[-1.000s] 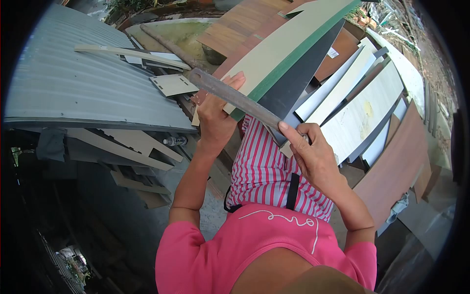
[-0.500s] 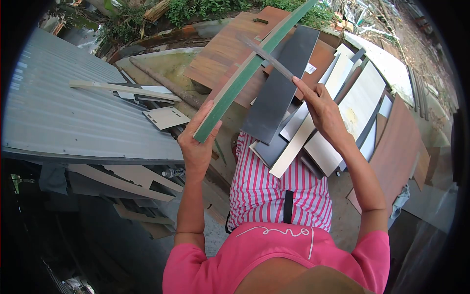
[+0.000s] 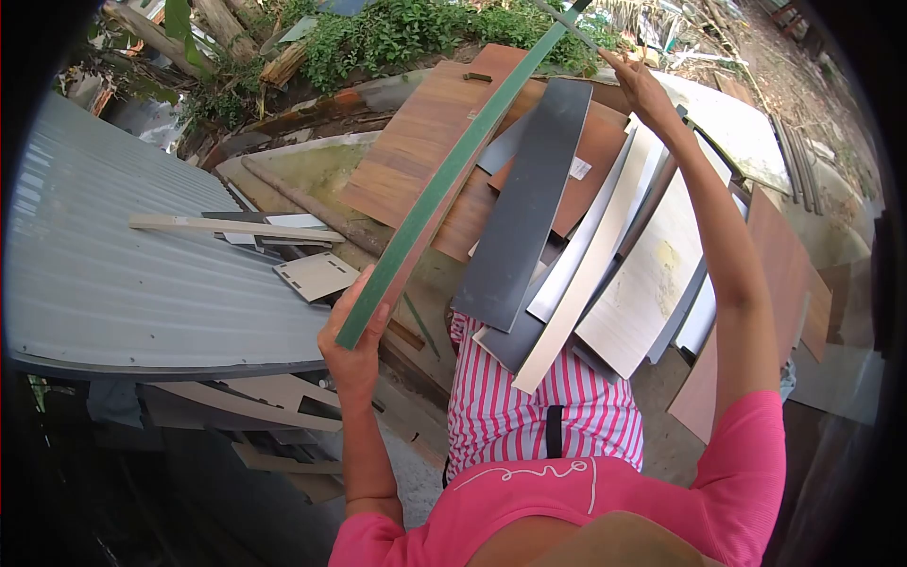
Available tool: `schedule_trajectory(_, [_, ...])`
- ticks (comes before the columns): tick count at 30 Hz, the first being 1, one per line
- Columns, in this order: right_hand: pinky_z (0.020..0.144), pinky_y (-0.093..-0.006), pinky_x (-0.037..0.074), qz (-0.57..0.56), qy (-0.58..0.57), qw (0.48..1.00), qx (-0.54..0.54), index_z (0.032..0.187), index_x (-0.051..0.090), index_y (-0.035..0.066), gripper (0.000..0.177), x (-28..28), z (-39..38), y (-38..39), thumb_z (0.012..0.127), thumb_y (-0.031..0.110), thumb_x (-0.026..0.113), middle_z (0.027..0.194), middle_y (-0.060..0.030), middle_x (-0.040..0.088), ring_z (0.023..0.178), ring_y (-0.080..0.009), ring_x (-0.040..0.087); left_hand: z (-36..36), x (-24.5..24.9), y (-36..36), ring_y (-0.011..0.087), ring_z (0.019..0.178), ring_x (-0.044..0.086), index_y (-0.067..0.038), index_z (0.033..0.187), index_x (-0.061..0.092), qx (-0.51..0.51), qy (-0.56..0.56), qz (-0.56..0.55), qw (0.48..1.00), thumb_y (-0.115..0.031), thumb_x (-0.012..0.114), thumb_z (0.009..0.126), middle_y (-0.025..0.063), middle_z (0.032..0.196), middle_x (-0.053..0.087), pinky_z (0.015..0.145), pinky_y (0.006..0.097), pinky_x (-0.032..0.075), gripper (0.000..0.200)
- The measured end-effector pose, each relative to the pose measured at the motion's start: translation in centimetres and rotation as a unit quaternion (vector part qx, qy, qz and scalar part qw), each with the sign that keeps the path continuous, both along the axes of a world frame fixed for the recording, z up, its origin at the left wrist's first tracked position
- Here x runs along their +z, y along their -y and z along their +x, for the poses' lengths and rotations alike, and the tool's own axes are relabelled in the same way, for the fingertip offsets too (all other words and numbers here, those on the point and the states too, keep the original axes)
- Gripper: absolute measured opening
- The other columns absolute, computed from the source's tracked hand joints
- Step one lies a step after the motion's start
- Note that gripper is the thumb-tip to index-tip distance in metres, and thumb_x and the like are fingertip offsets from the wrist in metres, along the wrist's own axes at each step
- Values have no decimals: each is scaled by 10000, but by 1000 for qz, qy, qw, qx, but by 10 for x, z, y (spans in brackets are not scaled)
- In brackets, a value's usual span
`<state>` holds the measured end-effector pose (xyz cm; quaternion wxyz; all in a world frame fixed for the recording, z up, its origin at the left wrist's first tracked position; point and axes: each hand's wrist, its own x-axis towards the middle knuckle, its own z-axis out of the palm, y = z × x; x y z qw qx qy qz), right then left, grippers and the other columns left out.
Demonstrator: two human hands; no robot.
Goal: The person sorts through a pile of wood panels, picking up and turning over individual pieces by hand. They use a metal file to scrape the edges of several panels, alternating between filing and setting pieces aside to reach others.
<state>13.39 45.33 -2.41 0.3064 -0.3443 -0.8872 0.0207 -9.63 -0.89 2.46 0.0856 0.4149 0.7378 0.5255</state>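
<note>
My left hand (image 3: 355, 340) is closed round the near end of a long narrow board with a green face (image 3: 444, 189). The board slants up and away toward the top of the view. Near its far end, my right hand (image 3: 642, 90) grips a thin grey strip (image 3: 567, 26), which crosses the board there. Below lie a dark grey panel (image 3: 529, 198), a long cream strip (image 3: 586, 274) and a pale panel (image 3: 652, 274), the nearest pieces reaching over my striped trousers.
Corrugated sheet metal (image 3: 123, 255) fills the left side, with a cream strip (image 3: 236, 227) on it. Brown wood-grain panels (image 3: 416, 142) lie ahead, a reddish-brown panel (image 3: 775, 265) at the right. Green plants (image 3: 397, 38) grow at the back.
My right hand has moved up and away with the thin strip, toward the board's far end. My left hand is lower and further left, and more of the board's green face shows.
</note>
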Motion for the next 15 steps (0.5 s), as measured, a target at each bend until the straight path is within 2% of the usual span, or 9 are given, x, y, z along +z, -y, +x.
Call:
schedule_trajectory(2, [695, -396, 423, 11, 22, 999, -37, 1399, 335, 307, 529, -8, 6, -33, 931, 78, 429, 804, -163, 476, 744, -298, 515, -4, 0, 1, 205, 1061, 581, -11, 1151, 601, 10, 21, -10, 1000, -105, 682, 807, 119, 1140, 622, 913, 329, 439, 366])
schedule_trajectory(5, [689, -387, 433, 47, 35, 998, -33, 1400, 330, 321, 563, -10, 17, -53, 911, 67, 449, 819, -156, 484, 743, -295, 516, -7, 2, 2, 207, 1054, 585, -11, 1144, 606, 17, 10, -23, 1000, -126, 684, 809, 114, 1128, 628, 908, 327, 440, 363])
schedule_trajectory(6, [643, -396, 475, 99, 72, 990, -70, 1394, 324, 355, 647, -6, 19, -54, 853, 42, 490, 855, -162, 500, 719, -293, 560, -7, 3, 2, 206, 1050, 588, -11, 1141, 609, 22, -1, -21, 1000, -129, 687, 807, 112, 1122, 630, 905, 324, 440, 362])
schedule_trajectory(7, [643, -396, 475, 99, 71, 990, -71, 1394, 324, 355, 647, 1, 20, -50, 853, 42, 490, 855, -162, 500, 719, -293, 560, -8, 4, 1, 206, 1045, 590, -11, 1137, 611, 27, -13, -18, 999, -132, 689, 806, 110, 1115, 633, 903, 321, 440, 362])
schedule_trajectory(9, [639, -362, 472, 297, 100, 939, -145, 1380, 335, 397, 716, 13, 23, -46, 808, -4, 496, 876, -109, 497, 768, -251, 556, -10, 4, 1, 205, 1037, 592, -10, 1134, 613, 31, -15, -23, 999, -131, 690, 805, 108, 1110, 636, 898, 320, 441, 359])
schedule_trajectory(10, [648, -341, 467, 318, 114, 926, -170, 1374, 335, 418, 762, 18, 24, -50, 774, -18, 511, 884, -61, 484, 798, -218, 546, -12, 4, 1, 204, 1029, 595, -10, 1131, 615, 37, -17, -28, 999, -130, 691, 804, 107, 1104, 638, 894, 319, 443, 357])
schedule_trajectory(13, [670, -328, 460, 373, 86, 898, -218, 1366, 336, 445, 735, 30, 30, -52, 809, -15, 471, 872, -47, 488, 798, -216, 538, -15, 5, 2, 197, 1017, 597, -15, 1123, 621, 54, -14, -49, 997, -115, 695, 797, 102, 1096, 641, 884, 320, 448, 349])
schedule_trajectory(15, [669, -364, 463, 374, 2, 889, -263, 1373, 334, 422, 664, 37, 34, -54, 852, 38, 481, 906, -60, 520, 805, -220, 548, -19, 2, 3, 193, 1009, 599, -15, 1118, 623, 57, -9, -39, 998, -108, 695, 794, 101, 1093, 642, 880, 318, 450, 345])
